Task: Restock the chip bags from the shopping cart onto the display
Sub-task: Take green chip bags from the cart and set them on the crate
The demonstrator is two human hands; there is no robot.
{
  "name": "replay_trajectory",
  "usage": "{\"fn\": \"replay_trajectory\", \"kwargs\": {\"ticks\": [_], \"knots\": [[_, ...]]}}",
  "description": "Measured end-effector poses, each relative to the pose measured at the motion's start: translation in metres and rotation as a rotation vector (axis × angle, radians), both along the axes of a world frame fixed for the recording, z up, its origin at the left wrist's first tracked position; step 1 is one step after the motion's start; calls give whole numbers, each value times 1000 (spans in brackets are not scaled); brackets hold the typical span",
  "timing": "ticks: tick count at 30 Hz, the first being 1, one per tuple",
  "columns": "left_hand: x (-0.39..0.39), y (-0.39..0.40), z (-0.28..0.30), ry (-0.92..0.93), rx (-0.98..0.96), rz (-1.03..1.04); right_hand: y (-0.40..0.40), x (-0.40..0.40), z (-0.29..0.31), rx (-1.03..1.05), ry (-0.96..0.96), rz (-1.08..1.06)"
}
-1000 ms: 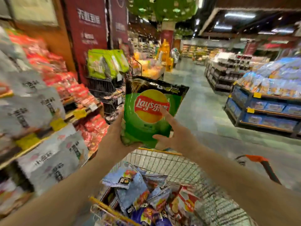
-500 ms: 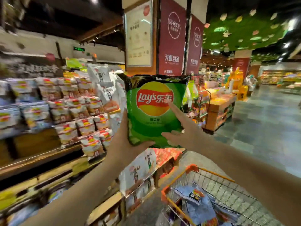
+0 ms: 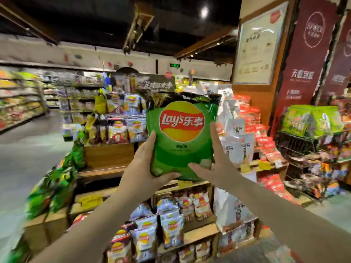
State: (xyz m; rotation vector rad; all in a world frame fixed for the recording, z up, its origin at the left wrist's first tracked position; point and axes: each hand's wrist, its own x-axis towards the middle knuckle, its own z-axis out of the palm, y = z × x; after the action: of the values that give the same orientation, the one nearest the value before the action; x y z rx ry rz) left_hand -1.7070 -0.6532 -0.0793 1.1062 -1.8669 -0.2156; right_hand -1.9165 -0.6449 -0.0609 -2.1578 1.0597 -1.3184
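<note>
1. Holding a green Lay's chip bag (image 3: 181, 137) upright in front of us with both hands, we keep its logo side facing us and its dark top edge uppermost
2. Our left hand (image 3: 146, 168) grips the bag's lower left corner: the thumb curls across the front near the bottom edge, and the fingers run up the left side and behind it
3. Our right hand (image 3: 212, 168) clasps the lower right corner, with the thumb lying across the front near the bottom and the forefinger stretched up along the right edge
4. We see the bag raised in the air, touching nothing but our hands, in front of the wooden display (image 3: 110, 154) of tiered shelves
5. We see blue and white chip bags (image 3: 171, 223) standing in rows on the lower tiers below the held bag, and more chip bags (image 3: 125, 128) on the upper tier to its left
6. We see other green bags (image 3: 55, 185) along the display's left side, blurred
7. We see white snack bags (image 3: 237, 147) and red packets (image 3: 254, 118) stacked on the shelves right of the held bag
8. We see dark red banners (image 3: 305, 54) with white lettering hanging on the pillar at the upper right, and yellow price tags (image 3: 264, 165) on the shelf edges
</note>
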Motion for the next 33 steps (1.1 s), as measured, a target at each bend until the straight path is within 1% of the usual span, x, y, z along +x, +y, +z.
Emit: {"fn": "replay_trajectory", "kwargs": {"ticks": [2, 5, 8, 13, 18, 22, 25, 28, 33], "knots": [[39, -3, -5, -3, -10, 47, -11, 37, -4, 33, -51, 51], [89, -10, -12, 16, 18, 97, -32, 83, -17, 60, -39, 123], [132, -17, -19, -13, 53, 163, -55, 126, -22, 120, -59, 198], [204, -50, -35, -19, 54, 264, -111, 198, -32, 116, -18, 302], [267, -99, -35, -17, 78, 336, -175, 269, -37, 45, 28, 357], [312, -134, -32, -40, 71, 365, -221, 315, -41, 4, 17, 423], [352, -161, -38, -64, 38, 402, -253, 356, -45, 9, -52, 494], [394, -174, -47, -22, 61, 452, -274, 406, -50, 47, -53, 549], [482, -187, -54, 44, 65, 472, -301, 495, -54, 59, -8, 608]]}}
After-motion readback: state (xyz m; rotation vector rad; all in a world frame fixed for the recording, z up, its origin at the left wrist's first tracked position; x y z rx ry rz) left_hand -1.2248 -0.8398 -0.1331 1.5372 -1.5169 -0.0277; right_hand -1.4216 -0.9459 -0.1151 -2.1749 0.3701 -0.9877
